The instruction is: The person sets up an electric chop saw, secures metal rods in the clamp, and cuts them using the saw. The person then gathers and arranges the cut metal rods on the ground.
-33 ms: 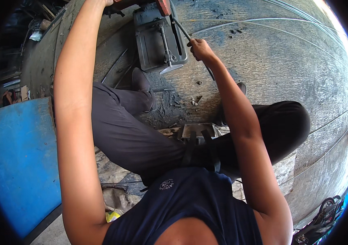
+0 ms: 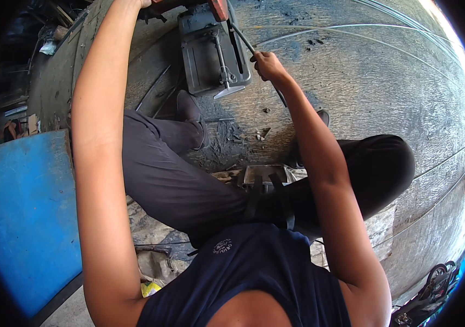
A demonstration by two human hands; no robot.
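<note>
Pale lettering stands on the navy shirt and blue panel.

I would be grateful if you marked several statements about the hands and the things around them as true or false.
1. The right hand holds a thin dark rod. True.
2. The right hand lies flat on the ground. False: its fingers are closed around the rod.
3. Most of the left hand is cut off by the picture's top edge. True.
4. A blue panel is on the person's left. True.
5. The thin dark rod lies beside the blue panel. False: the right hand holds it to the right of the grey metal base.
</note>
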